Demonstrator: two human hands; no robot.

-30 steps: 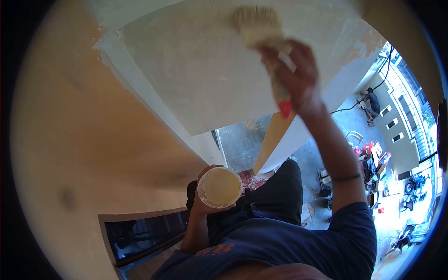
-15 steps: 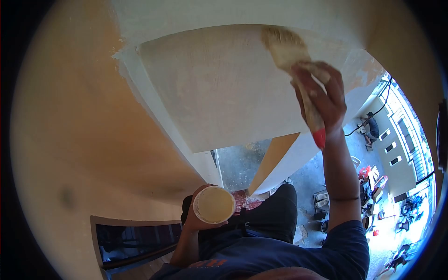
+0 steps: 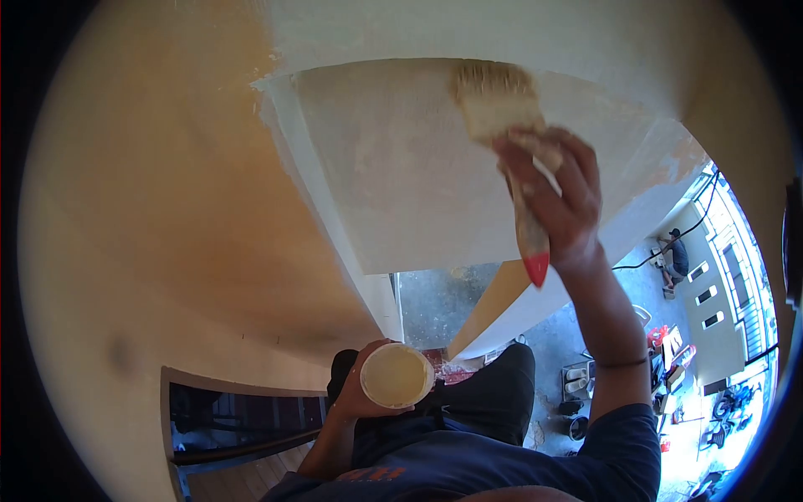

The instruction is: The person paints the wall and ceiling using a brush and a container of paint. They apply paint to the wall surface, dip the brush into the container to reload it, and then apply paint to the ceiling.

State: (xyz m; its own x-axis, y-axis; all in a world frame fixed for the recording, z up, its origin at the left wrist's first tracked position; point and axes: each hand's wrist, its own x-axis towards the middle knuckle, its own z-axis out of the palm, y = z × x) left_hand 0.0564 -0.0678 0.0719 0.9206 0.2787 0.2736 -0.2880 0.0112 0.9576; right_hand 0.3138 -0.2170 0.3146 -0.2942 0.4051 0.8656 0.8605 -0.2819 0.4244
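Observation:
My right hand (image 3: 556, 188) is closed round the handle of a wide paintbrush (image 3: 502, 109), whose red handle tip points down toward me. The brush's bristles point upward against or close to the pale wall panel (image 3: 393, 167), near its curved top edge; contact is hard to tell. Down by my lap, my left hand (image 3: 364, 385) grips a round white tub (image 3: 396, 376) from its side. Cream-coloured paint shows inside the tub, seen from above.
An orange-tan wall (image 3: 184, 192) curves along the left. Below lies a concrete floor (image 3: 439, 293). Down at the right are a crouching person (image 3: 674, 255), a pair of pale shoes (image 3: 575, 381) and assorted clutter. A dark cable (image 3: 652, 261) hangs there too.
My right hand and the brush have shifted slightly left and down in the view, and the brush handle stands more upright. The tub appears slightly further right and lower.

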